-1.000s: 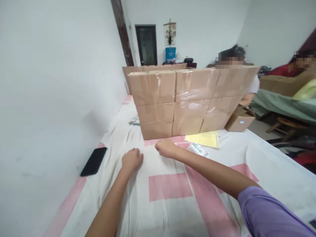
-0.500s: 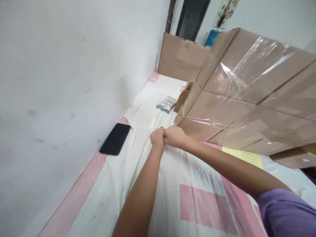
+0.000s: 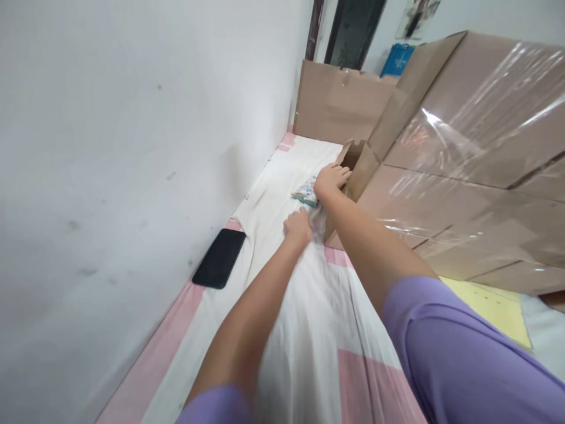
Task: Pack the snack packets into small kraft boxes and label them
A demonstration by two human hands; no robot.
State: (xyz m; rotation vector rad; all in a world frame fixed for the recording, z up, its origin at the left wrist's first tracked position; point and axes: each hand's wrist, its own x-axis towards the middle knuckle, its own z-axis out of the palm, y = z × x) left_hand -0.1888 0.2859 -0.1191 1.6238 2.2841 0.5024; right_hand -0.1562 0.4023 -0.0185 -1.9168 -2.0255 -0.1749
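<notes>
My right hand (image 3: pixel 332 178) reaches forward over the small patterned packet (image 3: pixel 304 192), beside the opening of a cardboard flap (image 3: pixel 345 152). Its fingers are spread, and the palm side is hidden. My left hand (image 3: pixel 298 226) rests low on the white and pink cloth (image 3: pixel 304 306), just in front of the packet, with its fingers curled; whatever they hold, if anything, is hidden. A dark phone-like slab (image 3: pixel 219 258) lies on the cloth to the left, against the wall.
Plastic-wrapped cardboard boxes (image 3: pixel 468 176) are stacked on the right. Another cardboard panel (image 3: pixel 342 106) stands at the back, with a blue bag (image 3: pixel 397 59) behind it. The white wall (image 3: pixel 132 147) runs along the left. A yellow patch (image 3: pixel 489 306) lies at right.
My hands were together and have separated. The right one has moved forward to the packet and flap; the left stays lower, near the cloth. The view has shifted slightly.
</notes>
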